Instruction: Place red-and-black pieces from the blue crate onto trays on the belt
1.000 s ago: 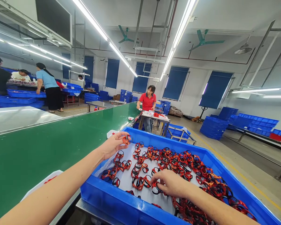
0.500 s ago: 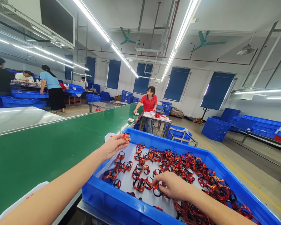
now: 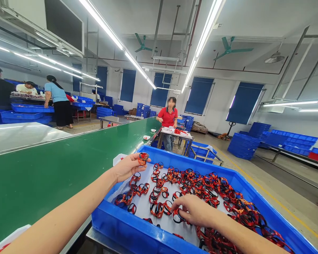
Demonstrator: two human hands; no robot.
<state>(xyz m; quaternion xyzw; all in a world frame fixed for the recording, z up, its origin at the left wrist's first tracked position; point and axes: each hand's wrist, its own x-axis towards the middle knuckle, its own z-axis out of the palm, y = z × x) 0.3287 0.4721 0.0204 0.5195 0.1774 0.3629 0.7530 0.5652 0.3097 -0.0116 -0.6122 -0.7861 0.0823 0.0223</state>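
Note:
Pinched between the thumb and fingers of my left hand (image 3: 128, 166) is a ring-shaped piece (image 3: 142, 159), patterned red and orange with a black band, held up over the tray's far left corner. My right hand (image 3: 193, 209) reaches down into the blue tray (image 3: 137, 220), its thumb and fingers curled on another black-and-red ring-shaped piece (image 3: 177, 216); its grip is partly hidden. Many similar pieces (image 3: 206, 183) lie on the tray's white lining, densest toward the far and right sides.
A green conveyor belt (image 3: 69, 158) runs along the left, carrying small white trays (image 3: 146, 137). Beyond my tray a person in red (image 3: 168, 118) stands at a small table (image 3: 187, 136). Blue crates (image 3: 243, 145) are stacked at the right.
My left hand has turned the ring-shaped piece, so its opening shows more. White trays on the belt have shifted toward me. The person in red has drawn an arm back from the belt.

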